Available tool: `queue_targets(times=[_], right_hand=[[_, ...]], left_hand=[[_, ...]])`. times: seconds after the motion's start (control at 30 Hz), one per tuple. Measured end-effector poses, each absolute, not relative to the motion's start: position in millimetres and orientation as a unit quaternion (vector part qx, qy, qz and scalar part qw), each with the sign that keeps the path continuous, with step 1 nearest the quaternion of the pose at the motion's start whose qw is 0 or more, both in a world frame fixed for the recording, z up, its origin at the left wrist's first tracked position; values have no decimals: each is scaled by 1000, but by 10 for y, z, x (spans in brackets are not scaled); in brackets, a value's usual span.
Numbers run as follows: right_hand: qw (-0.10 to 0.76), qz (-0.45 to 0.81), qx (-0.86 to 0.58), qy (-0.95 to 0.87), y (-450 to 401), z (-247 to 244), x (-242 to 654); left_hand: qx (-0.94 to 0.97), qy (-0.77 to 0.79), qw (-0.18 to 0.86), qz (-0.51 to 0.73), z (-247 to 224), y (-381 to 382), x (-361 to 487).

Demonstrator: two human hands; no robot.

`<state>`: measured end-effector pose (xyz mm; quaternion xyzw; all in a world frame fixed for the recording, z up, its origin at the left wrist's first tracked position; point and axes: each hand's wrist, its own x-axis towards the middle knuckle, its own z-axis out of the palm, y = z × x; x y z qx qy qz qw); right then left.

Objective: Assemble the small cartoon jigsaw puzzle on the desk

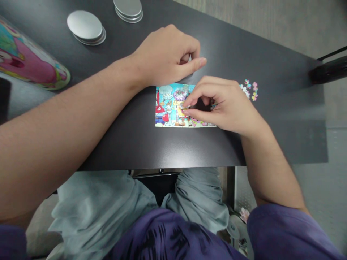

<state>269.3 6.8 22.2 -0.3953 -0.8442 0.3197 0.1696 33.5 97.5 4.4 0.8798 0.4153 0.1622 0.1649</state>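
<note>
A dark matte surface [141, 144] carries a small cartoon jigsaw puzzle [170, 106] near its centre. The left hand [165, 54], at 12 o'clock of the puzzle, is curled, pinching something too small to tell. The right hand [222, 106] presses fingertips on the puzzle's right half. Loose pieces [251, 90] lie at 3 o'clock; round metal lids [85, 27] at 10 o'clock. Grey floor [271, 18] lies beyond.

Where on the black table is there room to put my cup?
Bare table lies along the near edge below the puzzle, and on the right past the loose pieces. It is crowded in the middle, where the left hand and right hand work, and by the round lids.
</note>
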Motion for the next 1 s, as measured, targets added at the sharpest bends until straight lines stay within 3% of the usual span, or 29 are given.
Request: queue_targets(times=[0.2, 0.27, 0.33, 0.47, 0.6, 0.77, 1.0], right_hand=[[244, 268, -454, -814, 9, 365, 2790], [301, 241, -475, -791, 45, 363, 2903], [418, 183, -456, -764, 131, 321, 3090], [526, 111, -489, -686, 282, 245, 3699], [427, 117, -608, -659, 190, 209, 4358], [283, 242, -660, -652, 38, 179, 4650], [241, 244, -636, -691, 64, 183, 4530]], left_hand=[[878, 409, 170, 181, 1, 1007, 300], [879, 401, 170, 192, -37, 1032, 273], [879, 392, 175, 208, -85, 1063, 238], [875, 377, 194, 232, -192, 1133, 177], [878, 368, 174, 251, -270, 1184, 154], [883, 364, 154, 253, -324, 1208, 110], [883, 369, 143, 250, -311, 1184, 92]])
